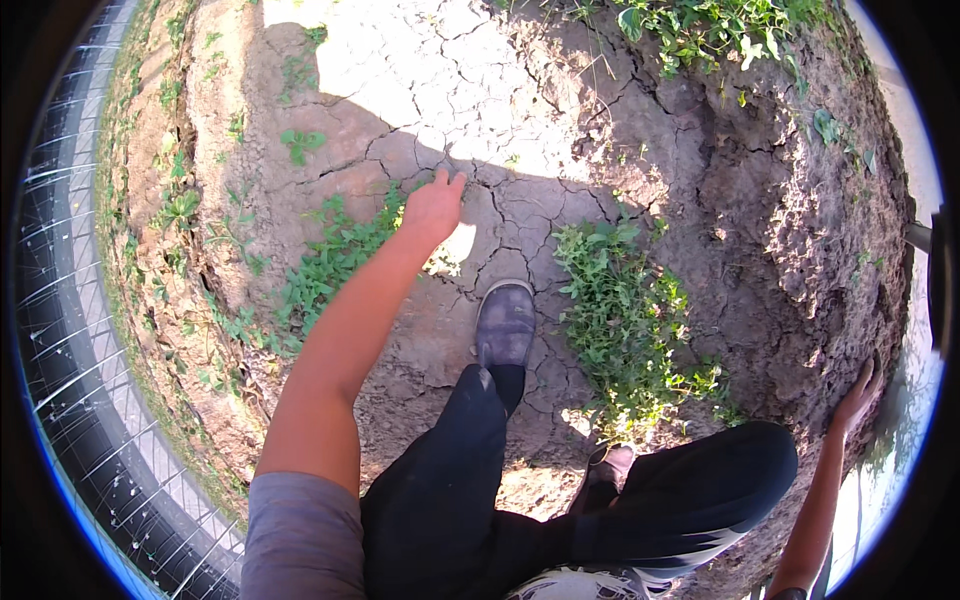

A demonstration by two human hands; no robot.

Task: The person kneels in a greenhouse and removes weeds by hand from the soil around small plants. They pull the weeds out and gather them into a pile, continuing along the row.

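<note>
My left hand (435, 206) reaches forward over dry, cracked soil (517, 202), two fingers extended and slightly apart. I see nothing held in it, though its other fingers are hidden, and I cannot tell whether the fingertips touch the ground. A patch of low green plants (337, 255) grows beside that forearm. At the far right, my right hand (859, 397) lies against a rough earth bank (795, 300), its fingers spread and nothing visible in them. Between my arms, a worn greyish-purple slip-on shoe (506, 322) stands flat on the cracked soil.
A leafy green clump (622, 307) grows right of the front shoe. Behind it, my other shoe (611, 465) is partly hidden by a dark trouser leg (690, 495). Wire mesh (67, 285) curves along the left rim. More leafy plants (720, 34) spread at the upper right.
</note>
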